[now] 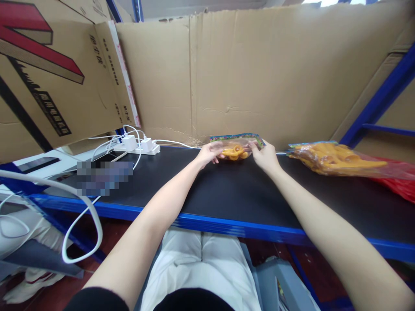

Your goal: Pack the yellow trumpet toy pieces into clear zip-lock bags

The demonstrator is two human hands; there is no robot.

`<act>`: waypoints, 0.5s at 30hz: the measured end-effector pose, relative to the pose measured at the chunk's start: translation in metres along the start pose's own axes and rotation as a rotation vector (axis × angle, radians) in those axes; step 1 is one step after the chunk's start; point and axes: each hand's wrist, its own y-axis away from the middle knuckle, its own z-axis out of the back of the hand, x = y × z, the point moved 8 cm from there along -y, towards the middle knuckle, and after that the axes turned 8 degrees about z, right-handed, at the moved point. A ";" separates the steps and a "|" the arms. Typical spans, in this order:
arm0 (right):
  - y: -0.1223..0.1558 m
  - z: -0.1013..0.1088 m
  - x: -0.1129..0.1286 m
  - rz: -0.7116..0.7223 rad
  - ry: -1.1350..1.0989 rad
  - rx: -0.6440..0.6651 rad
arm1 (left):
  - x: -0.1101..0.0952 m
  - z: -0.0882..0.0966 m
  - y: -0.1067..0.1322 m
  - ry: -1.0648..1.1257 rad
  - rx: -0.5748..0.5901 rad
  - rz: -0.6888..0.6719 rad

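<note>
A clear plastic bag (235, 151) with orange-yellow pieces inside and a colourful printed top edge is held up near the back of the black table. My left hand (209, 154) grips its left side, fingers closed on the plastic. At the opposite side, my right hand (264, 155) pinches the bag near its upper corner. What exactly the orange pieces are I cannot make out; some look rounded like rings. To the right lies a larger clear bag (337, 159) full of similar orange pieces, apart from my right hand.
Red plastic (397, 181) lies at the far right. On the left are a white power strip (151, 149) with chargers and cables, and a blurred-out phone-like object (106, 177). Cardboard (259, 73) walls the back. A blue metal edge (227, 225) runs along the table's front.
</note>
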 end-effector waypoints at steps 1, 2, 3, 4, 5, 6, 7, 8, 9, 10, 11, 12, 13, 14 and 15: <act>0.000 0.000 -0.001 -0.007 -0.019 -0.004 | 0.005 -0.001 -0.001 -0.040 0.024 0.027; 0.000 0.000 -0.002 -0.011 -0.036 -0.008 | 0.009 -0.001 -0.002 -0.080 0.040 0.051; 0.000 0.000 -0.001 -0.012 -0.049 -0.005 | 0.013 0.000 -0.003 -0.112 0.043 0.066; 0.000 -0.001 0.000 -0.013 -0.064 0.001 | 0.014 0.001 -0.004 -0.130 0.036 0.071; 0.000 -0.002 0.002 -0.019 -0.081 0.010 | 0.015 0.003 -0.005 -0.133 0.020 0.065; 0.000 -0.002 0.004 -0.026 -0.100 0.016 | 0.014 0.004 -0.006 -0.125 -0.001 0.055; 0.000 -0.003 0.006 -0.034 -0.120 0.021 | 0.012 0.006 -0.006 -0.108 -0.023 0.043; 0.000 -0.004 0.007 -0.040 -0.139 0.030 | 0.010 0.008 -0.007 -0.090 -0.041 0.029; 0.000 -0.005 0.007 -0.041 -0.153 0.044 | 0.008 0.009 -0.007 -0.074 -0.056 0.014; 0.000 -0.007 0.007 -0.038 -0.154 0.062 | 0.005 0.010 -0.007 -0.061 -0.071 -0.001; 0.000 -0.008 0.006 -0.031 -0.141 0.081 | 0.003 0.011 -0.006 -0.052 -0.088 -0.014; 0.000 -0.009 0.004 -0.026 -0.114 0.094 | 0.001 0.012 -0.006 -0.044 -0.105 -0.024; -0.001 -0.008 0.002 -0.021 -0.075 0.095 | -0.001 0.013 -0.006 -0.037 -0.124 -0.033; -0.001 -0.006 0.000 -0.018 -0.032 0.083 | -0.003 0.014 -0.005 -0.029 -0.141 -0.040; -0.001 -0.003 -0.001 -0.017 0.011 0.062 | -0.004 0.014 -0.005 -0.020 -0.156 -0.049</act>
